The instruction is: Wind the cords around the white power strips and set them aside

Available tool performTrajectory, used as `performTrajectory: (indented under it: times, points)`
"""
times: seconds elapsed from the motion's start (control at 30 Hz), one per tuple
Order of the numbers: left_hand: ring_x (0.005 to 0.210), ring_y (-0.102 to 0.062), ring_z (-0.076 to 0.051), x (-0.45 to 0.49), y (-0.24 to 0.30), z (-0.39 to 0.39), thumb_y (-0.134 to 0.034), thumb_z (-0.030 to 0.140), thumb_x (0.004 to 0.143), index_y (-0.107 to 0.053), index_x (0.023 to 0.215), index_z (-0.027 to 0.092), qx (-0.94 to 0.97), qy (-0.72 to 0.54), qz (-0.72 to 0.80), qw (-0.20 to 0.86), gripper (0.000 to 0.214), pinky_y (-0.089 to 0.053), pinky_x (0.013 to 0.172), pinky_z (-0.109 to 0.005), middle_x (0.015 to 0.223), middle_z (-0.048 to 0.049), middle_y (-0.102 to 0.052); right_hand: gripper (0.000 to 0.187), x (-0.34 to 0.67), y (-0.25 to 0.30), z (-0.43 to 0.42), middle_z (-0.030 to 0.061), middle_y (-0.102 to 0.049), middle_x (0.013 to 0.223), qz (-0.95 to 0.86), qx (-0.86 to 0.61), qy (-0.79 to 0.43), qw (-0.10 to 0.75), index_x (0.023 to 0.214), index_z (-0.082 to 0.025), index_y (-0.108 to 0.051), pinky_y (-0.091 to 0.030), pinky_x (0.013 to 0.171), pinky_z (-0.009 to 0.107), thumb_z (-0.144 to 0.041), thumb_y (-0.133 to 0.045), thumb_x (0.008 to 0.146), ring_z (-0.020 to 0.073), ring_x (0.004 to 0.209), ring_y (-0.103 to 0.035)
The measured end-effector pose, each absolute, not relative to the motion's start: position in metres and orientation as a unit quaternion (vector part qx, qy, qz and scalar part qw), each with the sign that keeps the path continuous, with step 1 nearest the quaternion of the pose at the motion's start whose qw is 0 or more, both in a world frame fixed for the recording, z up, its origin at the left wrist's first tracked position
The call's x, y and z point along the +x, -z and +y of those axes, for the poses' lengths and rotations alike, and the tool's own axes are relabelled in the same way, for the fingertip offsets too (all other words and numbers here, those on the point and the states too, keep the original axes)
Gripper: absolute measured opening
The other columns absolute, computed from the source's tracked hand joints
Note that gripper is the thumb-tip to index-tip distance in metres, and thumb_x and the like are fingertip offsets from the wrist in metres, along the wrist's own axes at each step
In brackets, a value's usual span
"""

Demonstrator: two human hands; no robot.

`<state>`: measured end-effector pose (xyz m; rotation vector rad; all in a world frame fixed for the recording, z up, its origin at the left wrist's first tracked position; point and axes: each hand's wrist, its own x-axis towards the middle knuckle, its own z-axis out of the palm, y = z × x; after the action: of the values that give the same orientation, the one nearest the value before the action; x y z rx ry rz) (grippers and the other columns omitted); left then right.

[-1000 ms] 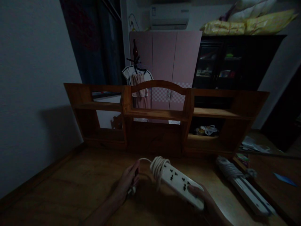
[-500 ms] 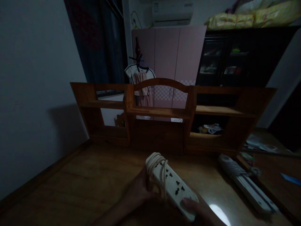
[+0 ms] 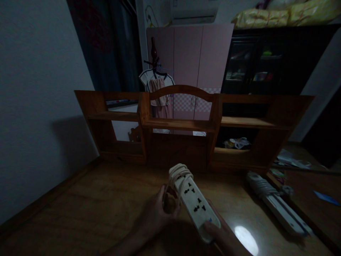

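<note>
Power strip [image 3: 195, 206]: was at lower centre of the frame, over the worktop [image 3: 119, 188], its long axis slanting upper left to lower right.
Right hand [image 3: 215, 229]: gripped the lower end.
Left hand [image 3: 160, 209]: curled left of the strip, nearer its cord-wrapped end; whether it gripped the cord [image 3: 181, 172] was unclear.

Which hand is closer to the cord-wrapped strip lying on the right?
Right. The right hand, holding the power strip, is left of the lying strip; the left hand is farther left.

White power strip [image 3: 193, 202], slanted, sockets [image 3: 196, 208] up, pale cord [image 3: 181, 173] wound around far end, above wooden tabletop [image 3: 87, 202]
</note>
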<state>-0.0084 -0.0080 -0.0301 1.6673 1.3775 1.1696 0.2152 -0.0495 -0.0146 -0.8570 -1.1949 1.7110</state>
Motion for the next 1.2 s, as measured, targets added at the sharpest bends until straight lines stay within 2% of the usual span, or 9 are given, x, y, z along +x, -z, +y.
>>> performTrajectory:
  times: [0.1, 0.17, 0.33, 0.5, 0.63, 0.83, 1.0, 1.1, 1.2]
  points:
    - [0.074, -0.064, -0.019, -0.012, 0.033, -0.002, -0.063, 0.041, 0.076, -0.059, 0.101, 0.023, 0.633, -0.466, 0.562, 0.258, 0.031, -0.05, 0.068, -0.026, 0.089, -0.0039, -0.068, 0.07, 0.217, 0.017, -0.047, 0.005, -0.062, 0.098, -0.502, -0.371, -0.646, 0.438, 0.131, -0.025, -0.042, -0.043, 0.067, 0.027, -0.056, -0.067, 0.073, 0.021, 0.083, -0.057]
    - [0.076, -0.065, -0.021, -0.017, 0.037, 0.002, -0.06, 0.041, 0.079, -0.062, 0.094, 0.022, 0.629, -0.47, 0.578, 0.221, 0.024, -0.05, 0.071, -0.028, 0.088, -0.0053, -0.069, 0.068, 0.217, 0.02, -0.044, 0.0057, -0.062, 0.101, -0.511, -0.38, -0.629, 0.445, 0.129, -0.024, -0.045, -0.043, 0.068, 0.027, -0.054, -0.068, 0.072, 0.0218, 0.085, -0.057]
    - [0.092, -0.062, -0.024, -0.027, 0.037, 0.006, -0.054, 0.046, 0.084, -0.064, 0.095, 0.024, 0.623, -0.485, 0.58, 0.199, 0.027, -0.045, 0.085, -0.032, 0.097, -0.0076, -0.068, 0.061, 0.226, 0.029, -0.033, 0.007, -0.066, 0.094, -0.472, -0.392, -0.635, 0.469, 0.117, -0.018, -0.057, -0.044, 0.067, 0.029, -0.052, -0.071, 0.068, 0.0242, 0.083, -0.059]
    - [0.085, -0.062, -0.021, -0.031, 0.026, 0.008, -0.045, 0.051, 0.089, -0.06, 0.095, 0.022, 0.607, -0.488, 0.571, 0.26, 0.033, -0.046, 0.077, -0.028, 0.091, -0.0053, -0.067, 0.039, 0.241, 0.031, -0.028, 0.004, -0.066, 0.071, -0.395, -0.438, -0.629, 0.506, 0.088, -0.014, -0.067, -0.046, 0.066, 0.031, -0.048, -0.071, 0.071, 0.0221, 0.068, -0.06]
    - [0.082, -0.062, -0.02, -0.03, 0.03, 0.014, -0.043, 0.051, 0.09, -0.058, 0.093, 0.021, 0.597, -0.498, 0.567, 0.273, 0.034, -0.045, 0.074, -0.026, 0.088, -0.0041, -0.067, 0.032, 0.245, 0.03, -0.031, 0.0027, -0.066, 0.073, -0.324, -0.462, -0.623, 0.542, 0.084, -0.017, -0.065, -0.049, 0.066, 0.03, -0.047, -0.07, 0.072, 0.0225, 0.071, -0.061]
    - [0.075, -0.06, -0.018, -0.027, 0.033, 0.017, -0.047, 0.054, 0.087, -0.058, 0.09, 0.021, 0.572, -0.512, 0.563, 0.307, 0.035, -0.043, 0.069, -0.023, 0.08, -0.0009, -0.063, 0.027, 0.242, 0.012, -0.033, 0.002, -0.066, 0.073, -0.227, -0.444, -0.669, 0.551, 0.085, -0.019, -0.063, -0.05, 0.058, 0.026, -0.045, -0.066, 0.078, 0.0174, 0.064, -0.061]
    - [0.07, -0.057, -0.015, -0.026, 0.032, 0.02, -0.054, 0.058, 0.08, -0.056, 0.087, 0.02, 0.519, -0.543, 0.554, 0.36, 0.039, -0.043, 0.064, -0.021, 0.074, 0.0005, -0.059, 0.029, 0.242, 0.015, -0.026, 0.0008, -0.057, 0.055, -0.273, -0.366, -0.722, 0.521, 0.079, -0.015, -0.061, -0.04, 0.038, 0.021, -0.043, -0.066, 0.077, 0.0111, 0.042, -0.049]
    - [0.065, -0.056, -0.013, -0.028, 0.039, 0.022, -0.058, 0.057, 0.077, -0.053, 0.089, 0.019, 0.501, -0.541, 0.542, 0.402, 0.04, -0.044, 0.059, -0.019, 0.071, 0.0015, -0.057, 0.029, 0.242, 0.021, -0.028, 0.0044, -0.062, 0.06, -0.271, -0.374, -0.743, 0.485, 0.078, -0.013, -0.061, -0.043, 0.042, 0.02, -0.04, -0.071, 0.072, 0.012, 0.047, -0.054]
    - [0.073, -0.059, -0.013, -0.029, 0.046, 0.023, -0.069, 0.049, 0.071, -0.051, 0.096, 0.019, 0.515, -0.548, 0.51, 0.418, 0.043, -0.047, 0.065, -0.02, 0.081, 0.0004, -0.059, 0.035, 0.241, 0.024, -0.032, 0.0078, -0.066, 0.071, -0.279, -0.384, -0.751, 0.459, 0.086, -0.012, -0.063, -0.047, 0.049, 0.022, -0.039, -0.074, 0.068, 0.0154, 0.057, -0.06]
